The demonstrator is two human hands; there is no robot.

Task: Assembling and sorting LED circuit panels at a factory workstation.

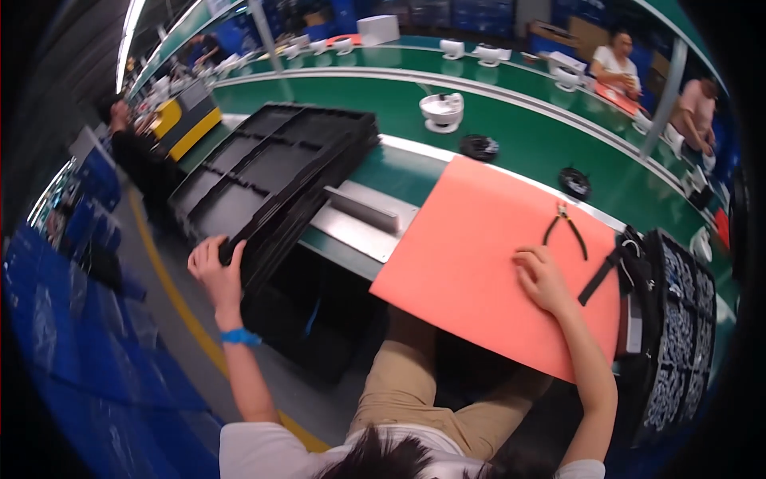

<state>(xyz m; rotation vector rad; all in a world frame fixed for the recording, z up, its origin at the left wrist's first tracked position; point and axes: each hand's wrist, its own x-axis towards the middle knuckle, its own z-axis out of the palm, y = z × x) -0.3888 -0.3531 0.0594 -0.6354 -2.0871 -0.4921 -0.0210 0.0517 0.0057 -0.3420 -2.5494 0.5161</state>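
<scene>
My left hand (214,267) grips the near corner of a stack of black plastic trays (271,168) that lies on the bench edge to my left. A blue band circles that wrist. My right hand (541,278) rests flat, fingers curled, on a salmon-coloured mat (463,239) that covers the bench in front of me. It holds nothing. A pair of black-handled pliers (563,227) lies on the mat just beyond that hand.
A metal bracket plate (363,219) sits between the trays and the mat. A black tray of small parts (678,319) stands at my right. White devices (442,110) and black round parts (479,146) ride the green conveyor. Other people work at the far side.
</scene>
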